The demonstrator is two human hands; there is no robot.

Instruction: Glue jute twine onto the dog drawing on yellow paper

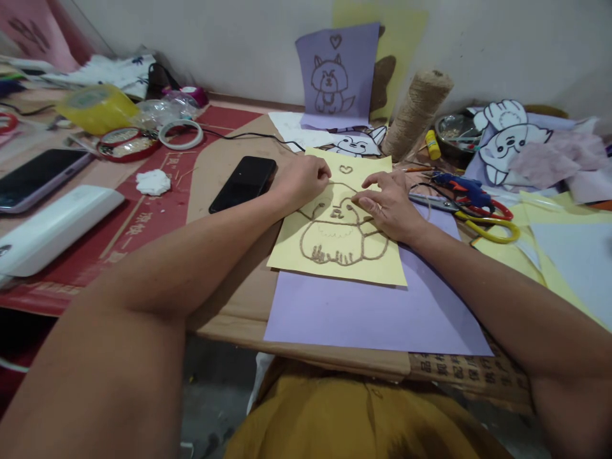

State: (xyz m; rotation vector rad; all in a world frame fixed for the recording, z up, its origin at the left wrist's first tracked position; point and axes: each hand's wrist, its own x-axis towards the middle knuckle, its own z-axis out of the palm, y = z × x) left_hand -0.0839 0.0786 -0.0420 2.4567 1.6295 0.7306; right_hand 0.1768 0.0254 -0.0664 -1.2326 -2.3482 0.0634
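A yellow sheet of paper (287, 252) lies in front of me, bearing an animal figure outlined partly in brown twine (333, 260), with a small heart above it. My left hand (306, 182) rests on the sheet's upper left, its fingers curled together near the head outline; whatever they pinch is hidden. On the right side of the figure is my right hand (393, 207), its thumb and fingers apart, the thumb touching the paper by the ear. Beneath the yellow sheet lies a purple sheet (373, 322).
A black phone (243, 183) sits left of the paper. Scissors (488, 226) with yellow handles and a glue stick (433, 145) lie to the right. A twine spool (418, 115) stands behind, beside a propped purple card (338, 76). White tape (180, 134) is further left.
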